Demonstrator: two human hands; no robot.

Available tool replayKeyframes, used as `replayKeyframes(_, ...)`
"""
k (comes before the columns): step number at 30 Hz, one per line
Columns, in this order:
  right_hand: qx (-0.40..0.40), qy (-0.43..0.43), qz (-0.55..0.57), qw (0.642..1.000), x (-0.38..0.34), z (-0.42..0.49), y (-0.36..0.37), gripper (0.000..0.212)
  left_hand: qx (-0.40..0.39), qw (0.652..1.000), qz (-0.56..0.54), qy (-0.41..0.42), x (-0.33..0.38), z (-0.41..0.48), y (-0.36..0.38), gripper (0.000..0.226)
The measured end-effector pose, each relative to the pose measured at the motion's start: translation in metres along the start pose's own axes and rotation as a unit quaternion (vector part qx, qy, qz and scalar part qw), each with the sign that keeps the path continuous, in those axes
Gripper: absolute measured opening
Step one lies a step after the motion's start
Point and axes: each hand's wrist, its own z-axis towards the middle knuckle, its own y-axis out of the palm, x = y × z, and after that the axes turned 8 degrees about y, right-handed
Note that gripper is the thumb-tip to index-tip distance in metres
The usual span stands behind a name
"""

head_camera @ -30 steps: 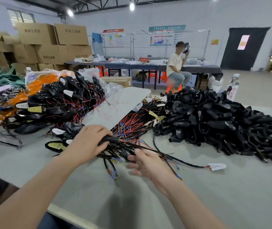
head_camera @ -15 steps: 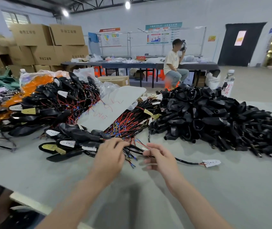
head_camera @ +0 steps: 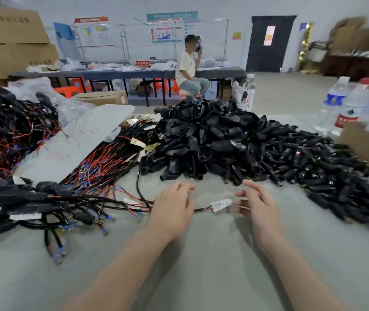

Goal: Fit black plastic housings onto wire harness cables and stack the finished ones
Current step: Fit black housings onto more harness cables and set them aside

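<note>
If the harness cable [head_camera: 201, 209] is lifted, it could snag. Its thin red leads with blue crimp terminals lie against the tangle of finished harnesses [head_camera: 10, 198] left of the heap of black housings [head_camera: 201, 140], and neighbours may be dragged along. A careless reach could also send the glossy, loosely slumped heap sliding.

The cable rests on the grey table [head_camera: 201, 265] just in front of the heap, with its white paper tag [head_camera: 220, 204] between the two hands. The left hand [head_camera: 172, 209] is over the cable's middle, fingers spread and loosely bent. I cannot tell whether it touches the cable, and it grips nothing visible. The right hand [head_camera: 256, 205] is likewise relaxed and empty, fingertips near the tag.

The housings are smooth, tapered, hollow shells, the cable is limp and matt-sleeved, and the tag looks thin enough to tear
</note>
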Motion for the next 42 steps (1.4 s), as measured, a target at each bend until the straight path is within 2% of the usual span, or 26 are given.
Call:
replayKeyframes(4, -0.038, 0.051, 0.078, 0.995, -0.003, 0.015, -0.014, 0.020, 0.004, 0.990, -0.064, -0.128, -0.009, 0.050, 0.011, 0.034)
replayKeyframes(7, -0.056, 0.075, 0.107, 0.990, -0.004, 0.019, -0.017, 0.020, -0.031, 0.987, -0.055, -0.150, -0.009, 0.072, 0.020, 0.042)
replayKeyframes(10, -0.060, 0.080, 0.092, 0.991, -0.002, 0.020, -0.015, 0.021, -0.051, 0.987, -0.044, -0.143, -0.004, 0.080, 0.023, 0.037)
replayKeyframes(12, -0.061, 0.074, 0.062, 0.993, 0.000, 0.020, -0.013, 0.022, -0.021, 0.994, 0.005, -0.107, -0.009, 0.080, 0.016, 0.027)
replayKeyframes(14, -0.066, 0.063, 0.026, 0.995, 0.001, 0.019, -0.010, 0.023, 0.055, 0.994, 0.057, -0.073, -0.024, 0.082, 0.000, 0.021)
replayKeyframes(16, -0.073, 0.051, 0.000, 0.996, 0.003, 0.019, -0.007, 0.024, 0.097, 0.986, 0.095, -0.096, -0.052, 0.085, -0.020, 0.026)
replayKeyframes(18, -0.076, 0.039, -0.024, 0.996, 0.004, 0.018, -0.005, 0.024, 0.055, 0.970, 0.173, -0.161, -0.089, 0.084, -0.037, 0.034)
replayKeyframes(21, -0.081, 0.022, -0.066, 0.994, 0.007, 0.016, -0.002, 0.026, -0.068, 0.934, 0.255, -0.241, -0.137, 0.070, -0.051, 0.040)
replayKeyframes(23, -0.083, 0.011, -0.094, 0.992, 0.008, 0.015, -0.001, 0.027, -0.102, 0.928, 0.284, -0.220, -0.151, 0.063, -0.052, 0.037)
replayKeyframes(28, -0.074, -0.015, -0.157, 0.985, 0.010, 0.013, 0.001, 0.029, -0.091, 0.929, 0.313, -0.178, -0.151, 0.064, -0.047, 0.022)
replayKeyframes(34, -0.074, -0.037, -0.180, 0.980, 0.013, 0.014, 0.000, 0.036, 0.029, 0.956, 0.260, -0.133, -0.134, 0.078, -0.076, 0.024)
replayKeyframes(38, -0.065, -0.070, -0.233, 0.968, 0.011, 0.011, -0.001, 0.035, 0.182, 0.962, 0.137, -0.148, -0.105, 0.102, -0.132, 0.027)
replayKeyframes(42, -0.050, -0.097, -0.256, 0.961, 0.008, 0.006, 0.007, 0.032, 0.313, 0.943, -0.013, -0.113, -0.078, 0.107, -0.181, 0.020)
